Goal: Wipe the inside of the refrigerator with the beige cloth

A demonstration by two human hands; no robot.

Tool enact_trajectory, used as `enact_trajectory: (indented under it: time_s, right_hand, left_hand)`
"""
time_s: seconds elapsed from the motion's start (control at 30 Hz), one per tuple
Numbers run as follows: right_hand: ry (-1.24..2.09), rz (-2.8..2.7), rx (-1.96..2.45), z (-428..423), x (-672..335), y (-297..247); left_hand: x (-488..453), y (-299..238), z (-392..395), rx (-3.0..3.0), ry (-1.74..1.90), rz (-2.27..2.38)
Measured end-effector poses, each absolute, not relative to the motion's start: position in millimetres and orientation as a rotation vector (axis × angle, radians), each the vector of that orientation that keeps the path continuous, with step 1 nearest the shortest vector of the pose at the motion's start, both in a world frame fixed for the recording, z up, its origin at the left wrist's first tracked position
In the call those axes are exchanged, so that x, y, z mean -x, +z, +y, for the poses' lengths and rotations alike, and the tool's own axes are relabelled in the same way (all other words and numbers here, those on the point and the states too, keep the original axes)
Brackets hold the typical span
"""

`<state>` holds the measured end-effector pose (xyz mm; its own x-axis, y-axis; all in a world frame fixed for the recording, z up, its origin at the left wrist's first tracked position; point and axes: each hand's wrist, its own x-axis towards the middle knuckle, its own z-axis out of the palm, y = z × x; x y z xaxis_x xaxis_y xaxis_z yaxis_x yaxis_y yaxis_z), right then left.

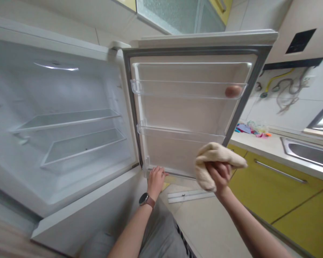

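Observation:
My right hand (220, 172) is closed around a bunched cream cloth (218, 152), held up in front of the lower right part of the open fridge door (177, 111). The cloth drapes over both sides of the fingers. My left hand (156, 178), with a watch on its wrist, is at the door's bottom shelf (146, 172), fingers curled over the rim near the hinge side. On the door are two more clear shelves; the upper shelf (177, 88) has a brown egg (233, 91) at its right end.
The fridge interior (78, 89) stands open at left, with two glass shelves (86, 143). At right are yellow cabinets (271, 186), a counter with colourful small items (249, 128), and a sink (309, 152). A white strip (191, 195) lies on the floor.

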<state>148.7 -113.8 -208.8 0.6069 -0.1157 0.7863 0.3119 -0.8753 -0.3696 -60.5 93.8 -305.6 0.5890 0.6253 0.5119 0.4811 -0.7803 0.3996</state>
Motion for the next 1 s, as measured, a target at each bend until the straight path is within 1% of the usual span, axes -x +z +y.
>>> enact_trajectory:
  time_s: [0.07,0.1,0.13,0.17,0.27,0.4,0.5,0.63,0.7,1.0]
  right_hand:
    - [-0.904,-1.025,2.184,-82,-152,-215]
    - [-0.851,-1.357,2.135,-69,-155,-218]
    - [-0.814,-1.586,2.101,-58,-158,-221]
    - [-0.813,-1.7,2.105,-49,-161,-225]
    - [-0.834,-1.748,2.232,-35,-164,-238]
    - [-0.677,-2.014,2.227,-31,-164,-247]
    - [-0.679,-2.069,2.17,-30,-169,-237]
    - [-0.85,-1.781,2.146,-20,-172,-211]
    - [-0.863,-1.695,2.135,-8,-167,-201]
    - [-0.807,-1.875,1.867,77,-96,-181]
  left_hand:
    - [63,-306,94,-2.609,0.97,0.916]
    - [64,-307,94,-2.61,0.975,0.909]
    - [65,-307,95,-2.607,0.982,0.897]
    - [65,-307,95,-2.602,0.991,0.885]
    - [66,-308,96,-2.587,1.007,0.869]
    - [66,-309,96,-2.589,1.013,0.881]
    - [64,-308,96,-2.585,1.015,0.88]
    - [63,-308,94,-2.587,1.008,0.882]
    - [63,-309,94,-2.59,1.006,0.889]
    - [63,-310,94,-2.577,0.989,0.902]
